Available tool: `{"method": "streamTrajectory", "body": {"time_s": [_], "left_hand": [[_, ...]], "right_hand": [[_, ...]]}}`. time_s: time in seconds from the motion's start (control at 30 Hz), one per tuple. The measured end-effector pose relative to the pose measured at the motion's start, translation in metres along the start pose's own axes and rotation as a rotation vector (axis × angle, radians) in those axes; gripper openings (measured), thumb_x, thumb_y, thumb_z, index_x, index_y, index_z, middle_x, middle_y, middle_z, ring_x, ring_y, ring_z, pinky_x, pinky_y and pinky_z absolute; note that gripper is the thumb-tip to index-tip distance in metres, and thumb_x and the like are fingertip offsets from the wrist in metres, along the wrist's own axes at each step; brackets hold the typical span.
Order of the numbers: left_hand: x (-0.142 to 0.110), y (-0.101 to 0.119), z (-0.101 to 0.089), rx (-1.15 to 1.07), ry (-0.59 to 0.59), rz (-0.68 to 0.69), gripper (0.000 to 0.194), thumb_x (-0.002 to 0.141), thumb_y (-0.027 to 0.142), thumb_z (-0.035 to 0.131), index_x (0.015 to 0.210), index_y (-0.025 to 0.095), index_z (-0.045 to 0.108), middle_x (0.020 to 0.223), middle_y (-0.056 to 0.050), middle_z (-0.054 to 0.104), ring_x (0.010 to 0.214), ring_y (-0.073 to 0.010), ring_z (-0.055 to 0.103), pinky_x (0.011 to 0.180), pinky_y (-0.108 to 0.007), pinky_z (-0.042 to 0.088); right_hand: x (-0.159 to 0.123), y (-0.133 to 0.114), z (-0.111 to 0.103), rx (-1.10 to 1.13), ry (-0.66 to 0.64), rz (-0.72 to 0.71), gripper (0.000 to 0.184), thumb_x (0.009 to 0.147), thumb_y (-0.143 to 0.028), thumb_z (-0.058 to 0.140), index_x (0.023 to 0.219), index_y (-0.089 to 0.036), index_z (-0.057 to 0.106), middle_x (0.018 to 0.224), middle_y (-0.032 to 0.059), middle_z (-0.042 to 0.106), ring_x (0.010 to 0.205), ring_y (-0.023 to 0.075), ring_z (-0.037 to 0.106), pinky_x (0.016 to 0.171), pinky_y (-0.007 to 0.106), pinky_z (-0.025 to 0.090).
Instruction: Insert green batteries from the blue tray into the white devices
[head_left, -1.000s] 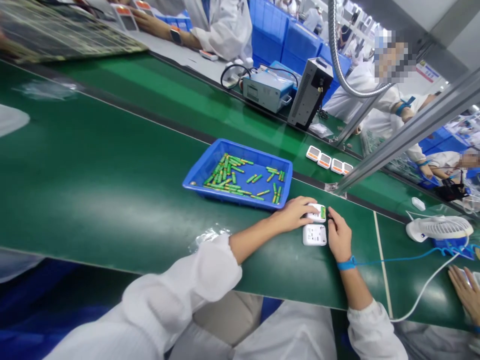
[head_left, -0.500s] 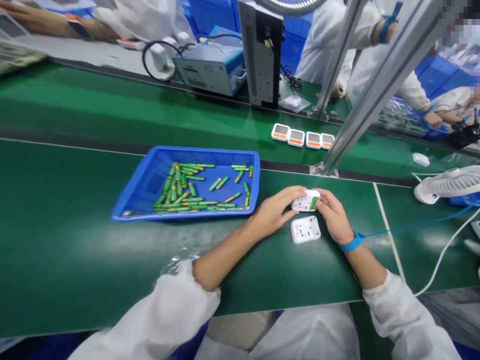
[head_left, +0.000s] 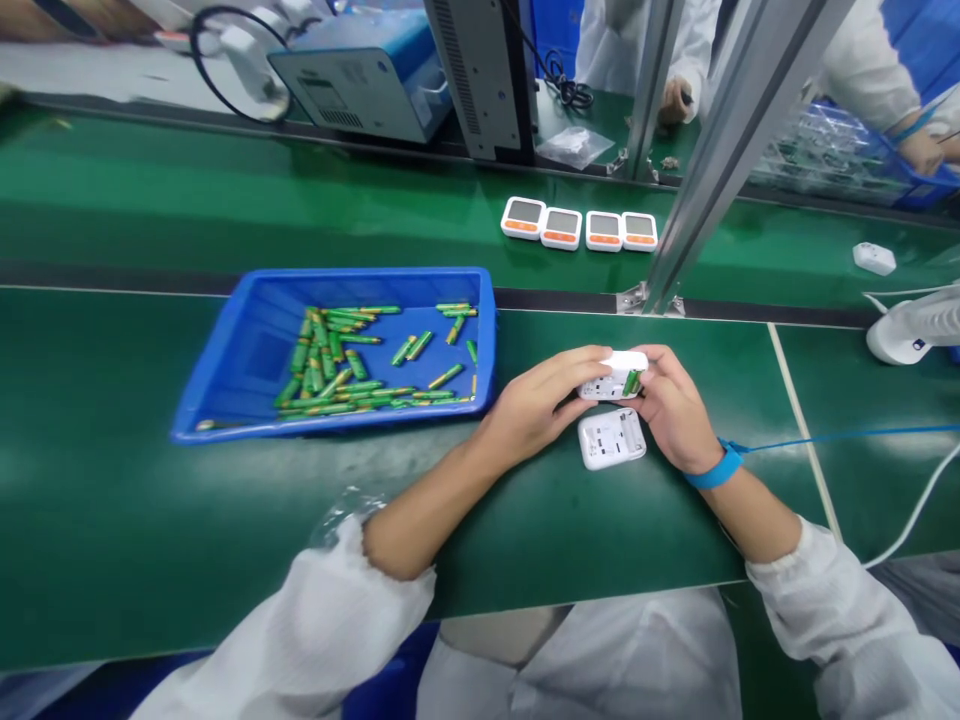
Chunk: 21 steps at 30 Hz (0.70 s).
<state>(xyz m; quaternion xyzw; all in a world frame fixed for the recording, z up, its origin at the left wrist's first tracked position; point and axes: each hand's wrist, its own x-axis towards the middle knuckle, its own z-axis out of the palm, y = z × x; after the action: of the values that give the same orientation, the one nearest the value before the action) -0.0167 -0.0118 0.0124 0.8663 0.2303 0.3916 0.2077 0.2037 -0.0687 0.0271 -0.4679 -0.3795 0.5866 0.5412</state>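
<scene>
Between both hands is a small white device (head_left: 606,386), its back turned up and green batteries (head_left: 631,383) showing in the compartment at its right end. My left hand (head_left: 529,400) grips its left side, fingers on top and thumb along the near edge. My right hand (head_left: 675,412), with a blue wrist strap (head_left: 716,470), closes on the right end, thumb close to the batteries. Just below lies a second white device (head_left: 612,439), back up, its compartment open and no battery visible in it. Left of my hands stands a blue tray (head_left: 187,400) holding many loose green batteries (head_left: 322,355).
Several white devices with orange strips (head_left: 561,229) stand in a row on the green strip behind. A metal post (head_left: 697,190) rises right of them. A blue-grey box (head_left: 360,85) and a white fan (head_left: 911,330) flank the bench. Co-workers' hands show across it.
My right hand has come in from beside the device and now grips its right end. The device is lifted and tilted slightly. The head view has shifted closer and turned.
</scene>
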Motion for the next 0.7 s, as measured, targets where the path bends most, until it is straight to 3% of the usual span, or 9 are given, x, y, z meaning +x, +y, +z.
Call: {"method": "streamTrajectory", "body": {"time_s": [0.2,0.37,0.5,0.63,0.7], "left_hand": [[0.001,0.001,-0.002,0.004,0.000,-0.019,0.037,0.112,0.022,0.068,0.149,0.024,0.065,0.153,-0.013,0.071,0.145,-0.0267,0.069,0.124,-0.049,0.059],[0.002,-0.002,-0.001,-0.057,0.000,-0.053,0.043,0.110,0.025,0.072,0.151,0.023,0.062,0.154,-0.015,0.069,0.146,-0.0284,0.066,0.119,-0.048,0.061],[-0.001,-0.007,0.004,-0.095,-0.025,-0.101,0.048,0.108,0.033,0.075,0.153,0.023,0.061,0.156,-0.016,0.067,0.147,-0.0306,0.064,0.123,-0.052,0.056],[-0.003,-0.012,0.011,-0.077,-0.050,-0.170,0.047,0.102,0.033,0.081,0.146,0.023,0.069,0.154,-0.016,0.068,0.146,-0.0336,0.061,0.127,-0.055,0.050],[-0.003,-0.016,0.015,-0.063,-0.057,-0.239,0.041,0.099,0.032,0.084,0.138,0.024,0.075,0.153,-0.014,0.069,0.145,-0.0347,0.060,0.127,-0.056,0.048]], "right_hand": [[-0.003,0.000,0.001,0.005,0.000,-0.034,0.025,0.102,-0.045,0.073,0.120,-0.030,0.065,0.114,0.0006,0.076,0.110,0.0233,0.074,0.099,0.042,0.068],[0.001,0.004,-0.001,-0.058,-0.043,-0.029,0.038,0.103,-0.058,0.074,0.130,-0.032,0.065,0.123,0.0024,0.077,0.113,0.0243,0.075,0.096,0.042,0.069],[0.003,0.004,-0.011,-0.168,-0.013,-0.030,0.043,0.106,-0.058,0.070,0.137,-0.029,0.067,0.127,0.0069,0.079,0.114,0.0270,0.077,0.096,0.044,0.069],[0.000,-0.012,-0.022,-0.538,0.200,-0.325,0.043,0.108,-0.051,0.069,0.143,-0.025,0.070,0.138,0.0118,0.078,0.125,0.0286,0.075,0.112,0.050,0.061],[0.001,-0.024,-0.016,-0.693,0.256,-0.490,0.038,0.109,-0.048,0.068,0.137,-0.024,0.074,0.136,0.0124,0.078,0.123,0.0296,0.075,0.111,0.052,0.061]]}}
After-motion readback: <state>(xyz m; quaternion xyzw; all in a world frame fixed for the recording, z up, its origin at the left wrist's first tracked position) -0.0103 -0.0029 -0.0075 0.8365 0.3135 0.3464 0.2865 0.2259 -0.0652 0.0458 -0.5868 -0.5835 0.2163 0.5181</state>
